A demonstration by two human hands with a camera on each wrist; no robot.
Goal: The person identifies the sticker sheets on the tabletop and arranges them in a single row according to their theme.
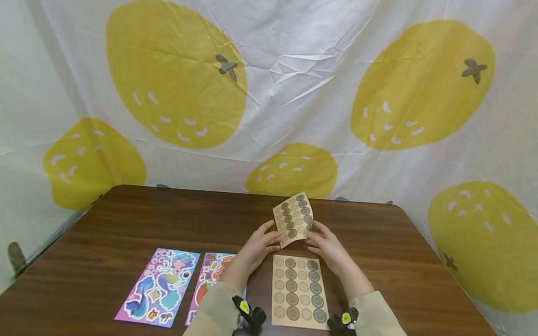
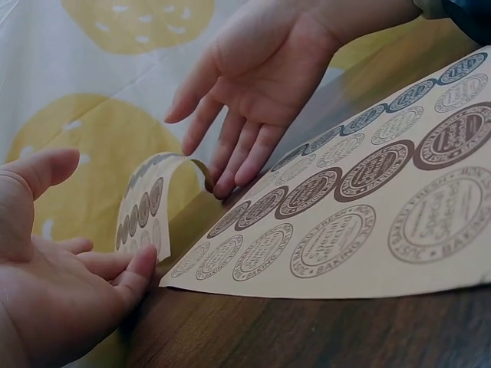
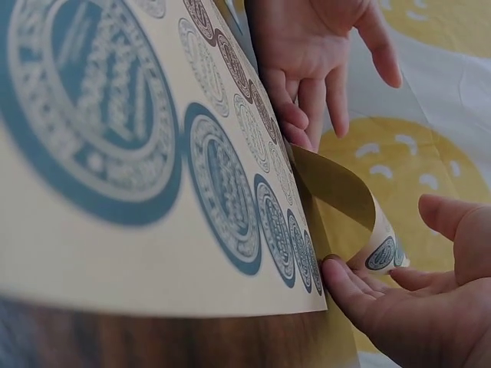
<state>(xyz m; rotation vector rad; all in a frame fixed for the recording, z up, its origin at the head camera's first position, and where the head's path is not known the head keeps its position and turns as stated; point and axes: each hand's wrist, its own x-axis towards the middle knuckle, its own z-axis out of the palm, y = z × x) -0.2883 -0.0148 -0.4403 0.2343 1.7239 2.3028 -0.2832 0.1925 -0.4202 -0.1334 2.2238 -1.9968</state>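
Observation:
A small tan sheet of round stickers [image 1: 290,219], printed in brown and grey, stands bowed between my two hands above the table. My left hand [image 1: 256,245] touches its left edge with extended fingers, the thumb [image 2: 54,170] held apart from the paper. On the opposite edge, the fingertips of my right hand [image 1: 329,247] touch the sheet, that thumb also away from it. In the left wrist view the paper curls over into an arch. A second tan sticker sheet [image 1: 297,291] lies flat on the table, nearer to me, between the forearms.
To the left lies a purple and blue mermaid sticker sheet [image 1: 161,284]. Beside it another colourful sticker sheet [image 1: 208,277] is partly hidden under my left forearm. The brown wooden table [image 1: 189,210] ends at a white curtain [image 1: 294,93] printed with yellow fruit.

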